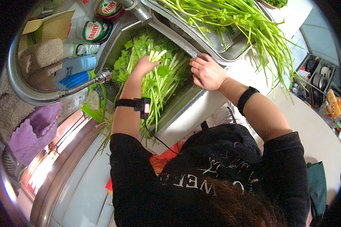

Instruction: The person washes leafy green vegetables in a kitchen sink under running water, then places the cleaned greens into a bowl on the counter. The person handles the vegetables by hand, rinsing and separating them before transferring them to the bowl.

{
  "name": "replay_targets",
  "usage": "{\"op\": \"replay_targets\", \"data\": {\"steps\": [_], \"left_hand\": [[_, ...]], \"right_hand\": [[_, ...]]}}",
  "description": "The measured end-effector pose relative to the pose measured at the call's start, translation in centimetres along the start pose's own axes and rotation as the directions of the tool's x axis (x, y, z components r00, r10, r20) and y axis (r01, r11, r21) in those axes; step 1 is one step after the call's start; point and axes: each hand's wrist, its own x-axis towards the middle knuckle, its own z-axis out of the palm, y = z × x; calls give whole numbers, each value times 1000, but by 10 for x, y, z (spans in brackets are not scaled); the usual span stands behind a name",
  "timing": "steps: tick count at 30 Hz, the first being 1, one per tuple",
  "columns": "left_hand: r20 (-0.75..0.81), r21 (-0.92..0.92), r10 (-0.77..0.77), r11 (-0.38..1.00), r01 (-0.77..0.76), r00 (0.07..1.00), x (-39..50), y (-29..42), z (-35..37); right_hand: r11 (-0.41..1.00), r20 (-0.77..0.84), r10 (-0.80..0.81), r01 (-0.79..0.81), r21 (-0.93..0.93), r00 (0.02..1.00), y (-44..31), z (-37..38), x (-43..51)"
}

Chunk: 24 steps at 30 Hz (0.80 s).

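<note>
Water stands in the stainless steel sink, where a thick bunch of leafy celery lies partly submerged. My left hand reaches into the sink, its fingers closed around several pale stalks whose cut ends stick out past the thumb side. On the sink's right-hand edge rests my right hand, fingers bent over the rim. Whether it grips the rim or only leans there is hidden. Beyond the sink, a perforated metal tray carries more celery, with long stems hanging over its right side.
A curved faucet with a flexible spout reaches in from the left. Behind it stand a green dish soap bottle, a blue brush and a green caddy. A purple cloth hangs lower left. White counter extends right.
</note>
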Motion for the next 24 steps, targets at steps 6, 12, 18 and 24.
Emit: {"op": "replay_targets", "data": {"steps": [6, 12, 18, 24], "left_hand": [[-4, -746, 99, 663, -69, 995, -11, 5, 8], [-83, -526, 149, 833, -170, 985, -6, 30, 25], [-357, -280, 51, 947, -159, 933, -12, 38, 34], [-109, -767, 147, 617, -178, 983, -22, 16, 11]], "right_hand": [[998, 122, 43, -47, 33, 992, -1, -4, 1], [998, 143, 49, -53, 21, 989, -2, -5, 0], [997, 157, 56, -64, 43, 986, -1, -4, 1], [997, 121, 48, -54, 46, 992, -1, -5, 1]]}}
